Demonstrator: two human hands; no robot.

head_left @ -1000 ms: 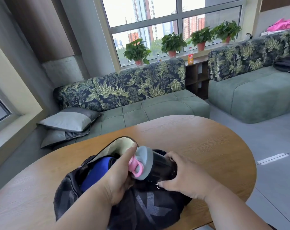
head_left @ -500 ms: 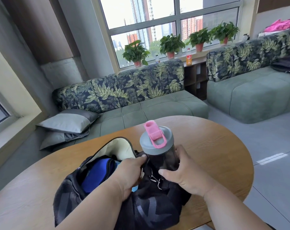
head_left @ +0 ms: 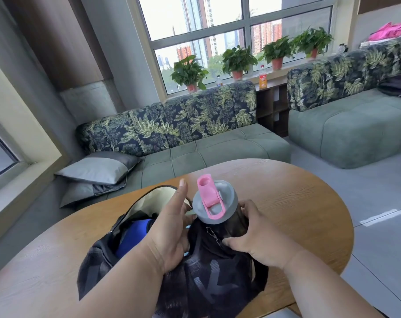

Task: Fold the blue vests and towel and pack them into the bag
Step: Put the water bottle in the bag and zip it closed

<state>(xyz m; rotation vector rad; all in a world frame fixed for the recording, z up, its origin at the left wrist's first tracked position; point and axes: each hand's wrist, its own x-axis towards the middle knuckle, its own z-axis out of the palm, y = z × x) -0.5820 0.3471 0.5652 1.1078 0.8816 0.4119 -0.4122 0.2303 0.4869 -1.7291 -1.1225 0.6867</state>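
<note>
Wooden table [head_left: 286, 191]: right hand [head_left: 256, 242] curled round upright bottle [head_left: 220, 210], left hand [head_left: 169, 228] loosely open against bag [head_left: 206, 283].

Both forearms are bare, the left hand [head_left: 169, 235] and right hand [head_left: 259, 244] seemingly without rings.

Bright daylight pours in through the window [head_left: 236, 31], whose upper panes are blown out to near white. Below it, the counter [head_left: 286, 187] is evenly lit with only soft shadows, and a pale glare streak lies on the floor [head_left: 378, 216]. Wide-angle distortion bends lines toward the edges; detail is slightly soft throughout.
</note>
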